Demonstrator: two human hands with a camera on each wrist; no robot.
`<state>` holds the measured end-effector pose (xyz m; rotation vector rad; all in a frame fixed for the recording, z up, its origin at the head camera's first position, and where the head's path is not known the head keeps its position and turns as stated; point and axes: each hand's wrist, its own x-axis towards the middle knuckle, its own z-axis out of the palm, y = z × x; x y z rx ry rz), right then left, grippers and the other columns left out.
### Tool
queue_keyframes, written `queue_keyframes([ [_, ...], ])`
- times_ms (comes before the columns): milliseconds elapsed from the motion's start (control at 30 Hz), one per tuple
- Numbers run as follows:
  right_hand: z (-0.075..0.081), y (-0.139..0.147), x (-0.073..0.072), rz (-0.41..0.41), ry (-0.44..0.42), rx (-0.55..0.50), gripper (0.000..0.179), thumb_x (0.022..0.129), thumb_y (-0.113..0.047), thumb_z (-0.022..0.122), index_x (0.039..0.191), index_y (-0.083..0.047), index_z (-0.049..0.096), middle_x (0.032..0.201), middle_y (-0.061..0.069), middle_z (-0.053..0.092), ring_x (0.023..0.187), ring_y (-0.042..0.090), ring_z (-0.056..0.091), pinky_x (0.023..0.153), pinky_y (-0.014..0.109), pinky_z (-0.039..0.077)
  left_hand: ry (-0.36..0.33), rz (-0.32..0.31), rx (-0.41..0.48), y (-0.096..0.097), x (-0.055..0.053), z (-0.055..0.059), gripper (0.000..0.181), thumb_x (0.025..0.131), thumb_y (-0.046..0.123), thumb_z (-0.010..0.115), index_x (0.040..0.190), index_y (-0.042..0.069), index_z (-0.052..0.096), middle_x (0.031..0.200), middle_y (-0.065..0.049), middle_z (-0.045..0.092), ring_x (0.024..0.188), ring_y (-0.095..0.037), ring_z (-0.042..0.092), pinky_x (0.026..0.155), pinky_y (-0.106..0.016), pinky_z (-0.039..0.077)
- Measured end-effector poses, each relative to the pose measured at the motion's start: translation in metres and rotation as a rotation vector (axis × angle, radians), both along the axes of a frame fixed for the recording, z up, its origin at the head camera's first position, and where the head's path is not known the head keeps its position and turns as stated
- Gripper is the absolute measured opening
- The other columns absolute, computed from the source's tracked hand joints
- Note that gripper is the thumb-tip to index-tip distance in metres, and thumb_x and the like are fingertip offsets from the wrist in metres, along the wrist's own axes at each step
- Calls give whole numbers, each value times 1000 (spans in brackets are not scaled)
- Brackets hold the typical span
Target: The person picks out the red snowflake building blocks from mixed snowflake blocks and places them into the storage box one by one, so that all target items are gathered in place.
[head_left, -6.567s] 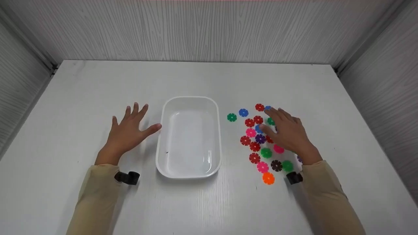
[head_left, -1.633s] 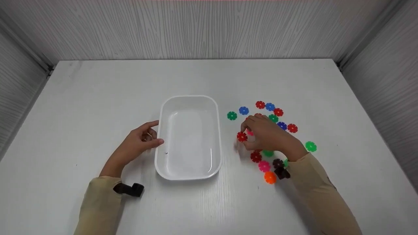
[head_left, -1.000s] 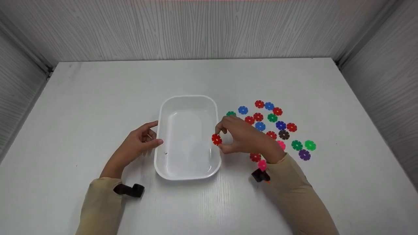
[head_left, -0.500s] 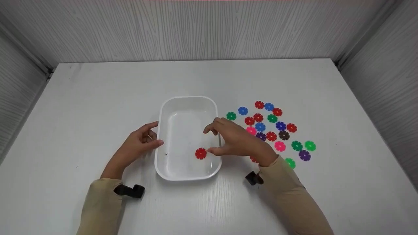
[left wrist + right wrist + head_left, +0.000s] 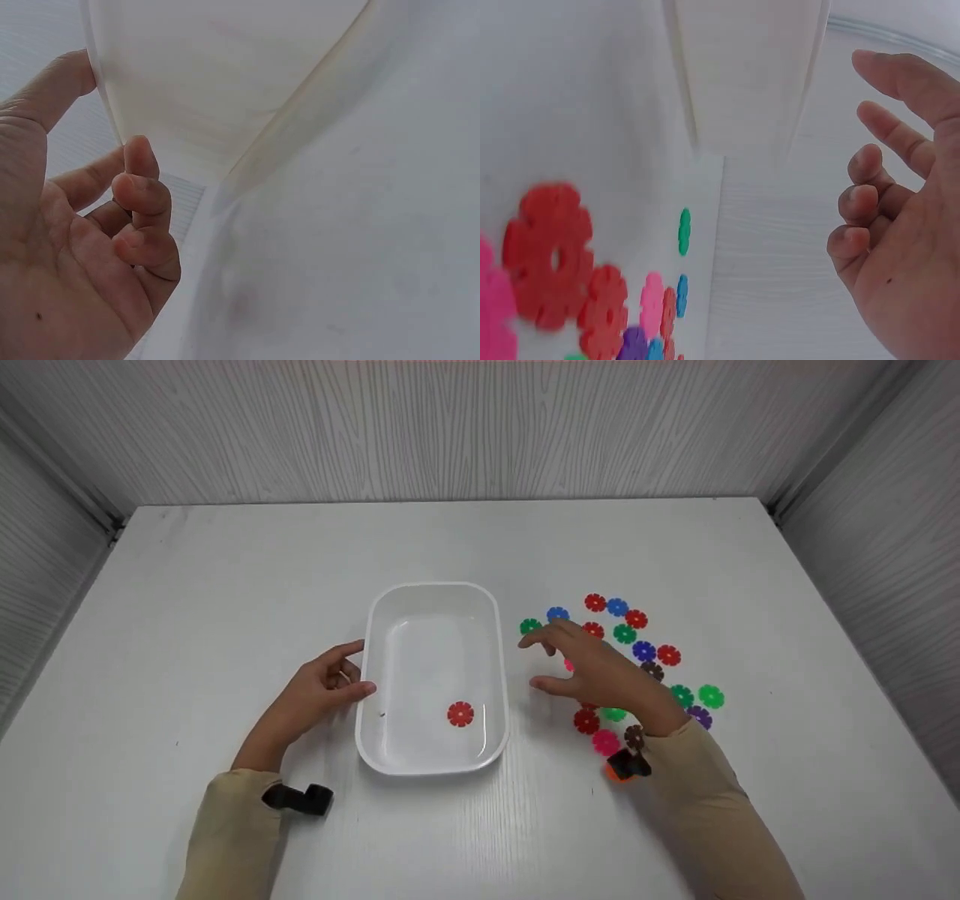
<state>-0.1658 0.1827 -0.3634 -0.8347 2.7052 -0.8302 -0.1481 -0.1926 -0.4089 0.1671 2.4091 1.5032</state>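
Observation:
A white rectangular tray stands in the middle of the table, with one red snowflake building disc lying inside. My left hand holds the tray's left side, thumb on the rim and the other fingers bent by the outer wall; the left wrist view shows thumb and fingertip at the tray's edge. To the right of the tray, my right hand hovers over the loose discs, fingers loosely bent and thumb spread. Nothing is between them, as the right wrist view also shows. The hand and sleeve hide some discs.
Several flat snowflake discs in red, blue, green, pink, purple and brown lie spread to the tray's right. An orange disc is partly hidden by the right wrist camera. Wood-grain panels enclose the table's back and sides.
My right hand pinched a red disc from the group, carried it left and let it go in the tray, then moved back right. My left hand came to the tray's side and stays there.

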Motion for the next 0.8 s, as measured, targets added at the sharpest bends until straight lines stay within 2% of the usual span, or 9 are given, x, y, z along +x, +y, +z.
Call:
queue_keyframes([
  [167, -6, 29, -4, -77, -75, 51, 57, 81, -21, 77, 133, -16, 53, 131, 11, 52, 121, 26, 48, 90, 46, 53, -4, -12, 12, -1, 0, -1, 70, 88, 27, 70, 148, 12, 37, 95, 1, 53, 70, -5, 46, 63, -21, 39],
  [367, -15, 53, -8, -116, -155, 120, 59, 82, -25, 77, 135, -23, 51, 142, 9, 43, 132, 29, 41, 94, 49, 51, -2, -5, -2, -3, 0, 0, 69, 88, 28, 70, 147, 12, 39, 94, 2, 53, 68, -5, 45, 60, -21, 37],
  [633, -27, 70, -10, -135, -167, 200, 60, 82, -27, 76, 137, -24, 52, 125, 9, 51, 119, 25, 50, 88, 43, 54, 12, -8, -3, -5, 1, -4, 67, 88, 28, 71, 146, 14, 41, 93, 1, 53, 67, -5, 44, 60, -20, 38],
  [800, -29, 77, -11, -146, -195, 247, 64, 81, -27, 77, 139, -24, 49, 131, 14, 48, 123, 33, 48, 88, 47, 54, 17, -11, 0, -3, -2, -3, 67, 88, 28, 71, 146, 13, 41, 93, 1, 54, 68, -5, 45, 63, -20, 38],
])
